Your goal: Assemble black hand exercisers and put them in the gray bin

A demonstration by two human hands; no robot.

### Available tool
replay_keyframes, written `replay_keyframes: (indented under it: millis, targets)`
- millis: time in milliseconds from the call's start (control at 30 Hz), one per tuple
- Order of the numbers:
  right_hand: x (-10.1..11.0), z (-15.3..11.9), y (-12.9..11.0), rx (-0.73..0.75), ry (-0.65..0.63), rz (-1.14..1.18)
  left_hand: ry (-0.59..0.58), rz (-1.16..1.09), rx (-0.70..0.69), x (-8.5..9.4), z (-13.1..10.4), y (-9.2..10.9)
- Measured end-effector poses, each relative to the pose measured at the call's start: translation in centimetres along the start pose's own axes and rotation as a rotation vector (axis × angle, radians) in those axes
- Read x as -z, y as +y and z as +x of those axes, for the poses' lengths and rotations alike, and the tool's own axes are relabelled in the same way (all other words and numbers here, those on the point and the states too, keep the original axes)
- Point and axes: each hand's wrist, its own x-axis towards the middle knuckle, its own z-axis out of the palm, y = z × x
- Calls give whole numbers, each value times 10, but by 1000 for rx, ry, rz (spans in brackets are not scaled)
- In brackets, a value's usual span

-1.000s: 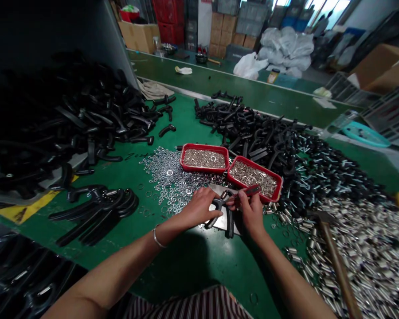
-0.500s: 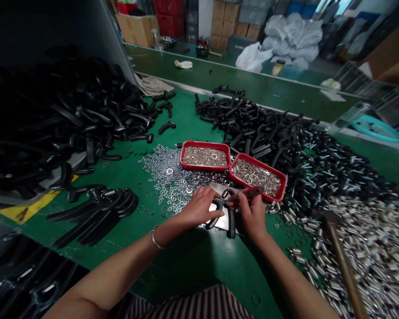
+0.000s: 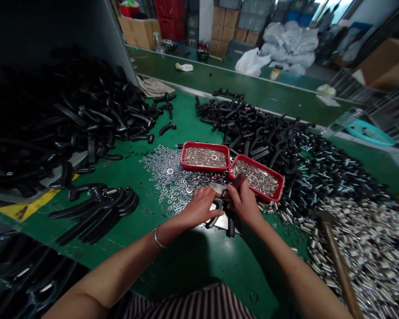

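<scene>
My left hand [image 3: 201, 206] is closed on a curved black plastic handle [image 3: 217, 212], pressing it over a small metal plate [image 3: 224, 221] on the green bench. A silvery spring-like piece [image 3: 224, 193] shows at the top of that handle. My right hand [image 3: 248, 207] grips a hand tool with a dark red and black grip [image 3: 239, 179]. The tool's working end is hidden by my fingers, close to the handle's upper end. Under my right hand, another black arm [image 3: 231, 227] sticks out toward me; whether it joins the handle, I cannot tell.
Beyond my hands stand a red tray of tiny metal parts [image 3: 205, 168] and a red tray of pins [image 3: 279, 195]. Loose washers [image 3: 166, 177] spread leftward. Black handles [image 3: 103, 208] lie at left. A hammer [image 3: 339, 261] rests on metal sleeves [image 3: 379, 248] at right.
My right hand has moved slightly left and turned the tool more upright, so its grip now points up and away. My left hand keeps its hold on the black handle.
</scene>
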Motion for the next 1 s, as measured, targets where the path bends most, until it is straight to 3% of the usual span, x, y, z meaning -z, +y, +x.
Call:
replay_keyframes:
  millis: [100,167,233,300,400,467,533,600,667,733,833,900,1000]
  targets:
    - [15,11,-8,-54,-110,404,-5,8,5,1,1,1]
    - [23,11,-9,-23,-27,563,-13,2,-5,2,2,0]
    - [27,6,-5,-5,36,579,-15,-1,-5,2,2,-1]
    - [27,-4,2,-43,15,527,-13,-2,6,2,2,-2]
    - [29,-21,14,-105,27,330,-26,-3,6,3,-2,1]
    - [40,-33,23,-107,44,37,-56,-2,-19,7,-4,4]
    - [58,-44,31,-111,-58,-331,-70,-7,-65,16,0,5]
    - [79,-52,33,-108,-182,-600,-15,21,-94,32,13,2]
    - [95,-53,29,-55,-162,-699,112,136,-57,52,37,-9]
    - [100,-42,18,73,-58,-704,217,335,62,73,66,-25]
    - [83,-7,-5,261,-56,-717,217,553,231,95,102,-46]
    - [62,26,-20,337,-87,-773,196,588,251,98,112,-53]
    - [28,78,-36,470,-98,-965,226,617,230,88,110,-56]
